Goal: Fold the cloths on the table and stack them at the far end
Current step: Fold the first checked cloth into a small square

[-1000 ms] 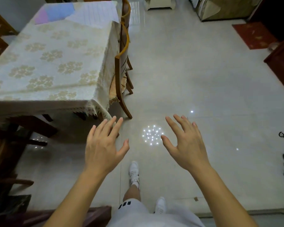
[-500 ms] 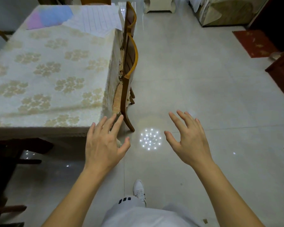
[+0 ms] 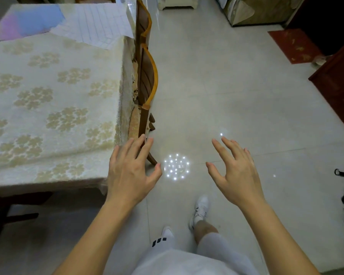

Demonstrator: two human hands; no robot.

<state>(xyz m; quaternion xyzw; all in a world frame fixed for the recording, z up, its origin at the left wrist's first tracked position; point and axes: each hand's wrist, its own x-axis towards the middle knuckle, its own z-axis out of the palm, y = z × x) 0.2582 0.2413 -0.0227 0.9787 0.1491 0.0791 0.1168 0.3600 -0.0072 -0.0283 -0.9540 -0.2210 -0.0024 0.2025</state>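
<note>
Up past my fingers: cloths are at the far end of the tabletop point(image 3: 48, 92), a blue-pink cloth point(image 3: 30, 22) touching a white checked cloth point(image 3: 95, 22).
Left hand point(image 3: 129, 171): fingers spread, holding nothing, hovering at the near corner.
Right hand point(image 3: 234, 171): same, spread and empty over the floor point(image 3: 226, 86).
Step, I reckon: walk in.
Tip: skirt the chair point(image 3: 147, 76), reach the far end, then grab one cloth by two corners.
</note>
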